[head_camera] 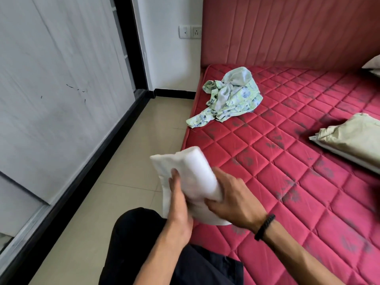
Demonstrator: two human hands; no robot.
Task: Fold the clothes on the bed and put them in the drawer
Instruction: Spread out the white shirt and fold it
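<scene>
At lower centre our left hand [178, 199] and right hand [232, 199] both grip the folded white cloth [192, 171], likely drawer-bound next; the floral garment [232, 95] at upper centre remains crumpled.

no readable text, labels, brands, numbers or signs

bare forearms, no sleeves in view, black braided bracelet [264, 227] on right wrist, black trousers [135, 233] over raised knee, no rings visible on fingers
</scene>
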